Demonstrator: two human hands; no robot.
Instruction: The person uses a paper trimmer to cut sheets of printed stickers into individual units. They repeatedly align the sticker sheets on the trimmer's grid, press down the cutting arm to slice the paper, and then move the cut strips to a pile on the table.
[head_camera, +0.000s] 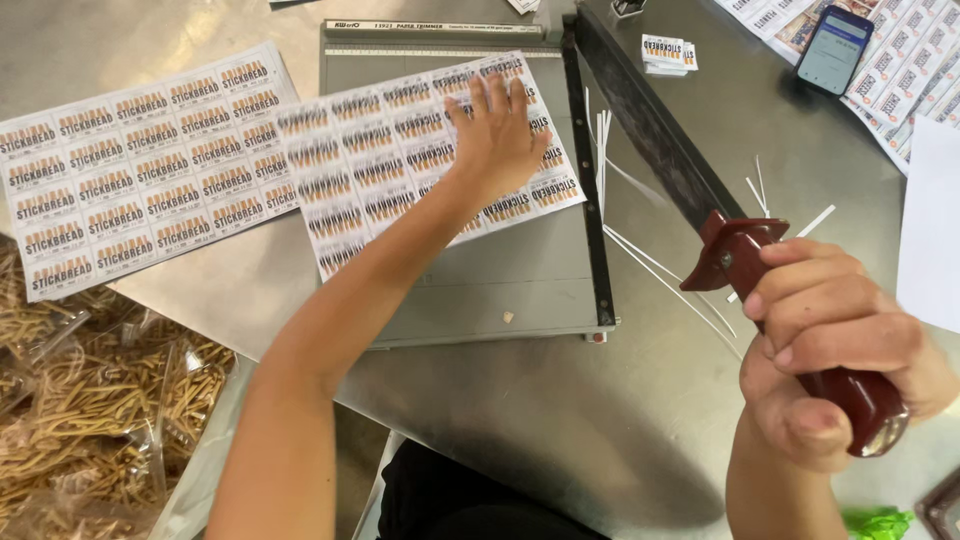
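Right hand (835, 345) wraps its grip fully around the raised cutter handle (850, 395), holding the blade (650, 125) up. Left hand (497, 135) lies flat with fingers spread, grasping nothing, pressing the label sheet (400, 150) on the trimmer (500, 280) so it cannot slide near the cutting edge.

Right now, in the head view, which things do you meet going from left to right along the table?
Bags of sticks → loose label sheet → left hand on the sheet in the trimmer → small label stack → right hand on the red handle → phone.

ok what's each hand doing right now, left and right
left hand: open, flat on the label sheet on the paper cutter bed
right hand: closed around the cutter handle, blade arm raised
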